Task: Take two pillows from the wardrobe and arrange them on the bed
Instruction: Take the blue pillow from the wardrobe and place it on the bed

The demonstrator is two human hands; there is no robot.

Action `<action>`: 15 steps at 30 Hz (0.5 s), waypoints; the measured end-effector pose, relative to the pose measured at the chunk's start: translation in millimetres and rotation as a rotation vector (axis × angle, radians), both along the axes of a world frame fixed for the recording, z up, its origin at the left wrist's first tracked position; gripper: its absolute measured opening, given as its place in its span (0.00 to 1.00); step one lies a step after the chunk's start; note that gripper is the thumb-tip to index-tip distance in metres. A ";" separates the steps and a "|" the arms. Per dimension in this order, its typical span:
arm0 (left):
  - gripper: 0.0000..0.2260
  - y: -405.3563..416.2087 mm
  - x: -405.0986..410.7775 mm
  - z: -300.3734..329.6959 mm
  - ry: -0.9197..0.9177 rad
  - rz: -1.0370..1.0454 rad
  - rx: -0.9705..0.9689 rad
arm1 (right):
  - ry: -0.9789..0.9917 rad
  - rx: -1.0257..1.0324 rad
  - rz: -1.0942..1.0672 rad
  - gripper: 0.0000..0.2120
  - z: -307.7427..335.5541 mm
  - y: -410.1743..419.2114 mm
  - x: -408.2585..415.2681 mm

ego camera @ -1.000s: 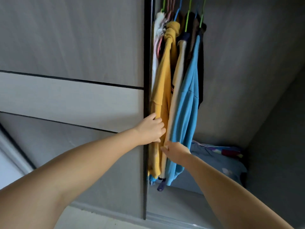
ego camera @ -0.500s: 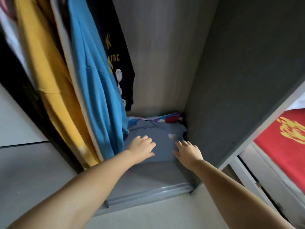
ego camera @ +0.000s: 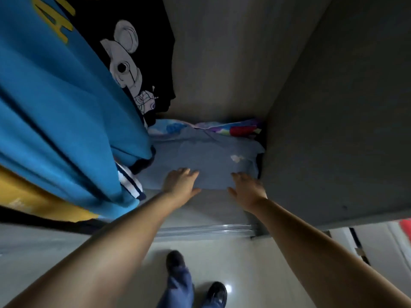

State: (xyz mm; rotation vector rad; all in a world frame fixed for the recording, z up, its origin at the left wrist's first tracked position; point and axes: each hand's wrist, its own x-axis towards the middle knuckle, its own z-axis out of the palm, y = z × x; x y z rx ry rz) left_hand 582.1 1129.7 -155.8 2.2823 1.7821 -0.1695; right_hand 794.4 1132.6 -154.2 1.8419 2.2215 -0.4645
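**Down on the wardrobe floor, two hands at the pillow**

On the wardrobe floor lies a grey-blue pillow, with a second, brightly patterned pillow behind it against the back wall. The left hand and right hand lie at the near edge of the grey-blue pillow, fingers straight and spread, gripping nothing. Left of that pillow hang a blue shirt, a black printed shirt and a yellow garment. Before the wardrobe, dark shoes stand on the floor.

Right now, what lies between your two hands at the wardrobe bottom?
Head view: only the grey-blue pillow; its front edge spans the gap between left hand and right hand.
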 end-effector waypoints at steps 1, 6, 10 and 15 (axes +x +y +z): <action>0.26 12.4 -2.2 -8.3 -0.011 -0.006 -0.001 | -0.010 -0.006 0.006 0.25 -9.4 11.7 -2.3; 0.28 83.1 -21.2 -53.2 0.063 -0.048 -0.045 | 0.020 -0.039 -0.060 0.28 -59.7 68.1 -12.0; 0.29 136.6 -35.1 -103.3 0.118 -0.037 -0.070 | 0.049 -0.095 -0.141 0.29 -111.7 114.8 -17.4; 0.34 186.4 -51.6 -162.1 0.144 0.090 -0.097 | 0.056 -0.138 -0.174 0.30 -169.8 162.2 -24.9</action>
